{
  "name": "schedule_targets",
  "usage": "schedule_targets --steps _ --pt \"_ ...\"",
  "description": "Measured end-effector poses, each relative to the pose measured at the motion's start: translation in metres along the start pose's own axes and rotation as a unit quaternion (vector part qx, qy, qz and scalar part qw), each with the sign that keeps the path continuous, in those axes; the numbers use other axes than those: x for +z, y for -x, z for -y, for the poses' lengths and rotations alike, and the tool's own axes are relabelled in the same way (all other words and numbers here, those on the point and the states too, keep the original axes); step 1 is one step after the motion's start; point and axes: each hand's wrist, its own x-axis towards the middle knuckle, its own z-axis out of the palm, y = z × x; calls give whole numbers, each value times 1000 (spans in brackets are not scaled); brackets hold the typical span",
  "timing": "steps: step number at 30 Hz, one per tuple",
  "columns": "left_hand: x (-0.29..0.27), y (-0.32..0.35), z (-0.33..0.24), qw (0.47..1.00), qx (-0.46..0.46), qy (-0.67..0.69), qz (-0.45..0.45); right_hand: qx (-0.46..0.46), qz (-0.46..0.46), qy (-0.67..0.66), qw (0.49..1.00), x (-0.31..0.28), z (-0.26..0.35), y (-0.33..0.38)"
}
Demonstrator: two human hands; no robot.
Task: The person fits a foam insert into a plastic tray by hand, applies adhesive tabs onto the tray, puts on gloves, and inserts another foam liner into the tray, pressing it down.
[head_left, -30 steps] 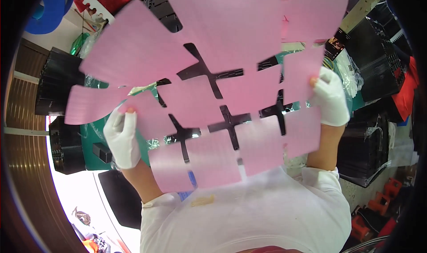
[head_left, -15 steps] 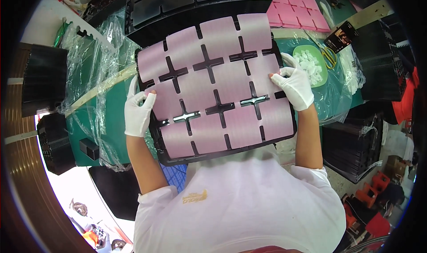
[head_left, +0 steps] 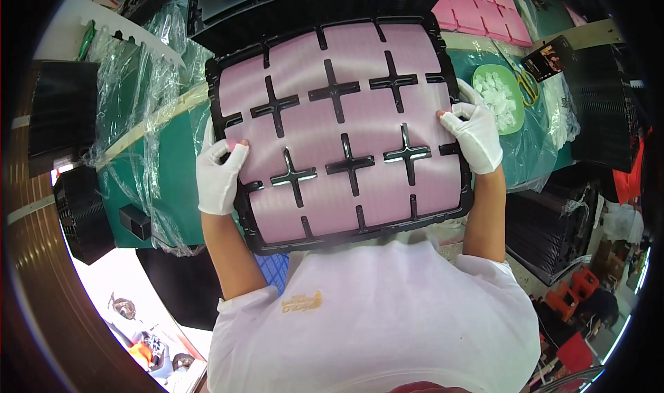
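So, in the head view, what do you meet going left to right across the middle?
Black crate → left hand → pink sheet on the black tray → right hand → green bowl → black crates.

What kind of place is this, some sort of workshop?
Probably a small packing or assembly workshop: gloved hands press a pink foam sheet into a black moulded tray, stacks of black trays stand around, and the workbench is plastic-wrapped.

Bright, even overhead light, sharp centre (fisheye-bent, dark rim).
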Motion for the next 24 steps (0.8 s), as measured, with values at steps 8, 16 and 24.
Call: schedule_targets --steps 8,16,24 --pt "-20 28 -48 989 84 117 -25 -34 -43 -5 998 -26 44 16" --pt "-55 78 -87 960 173 220 1 -205 -36 -162 965 -74 71 54" --pt "-35 50 -52 993 76 -48 -71 -13 -60 -40 997 -47 76 44"
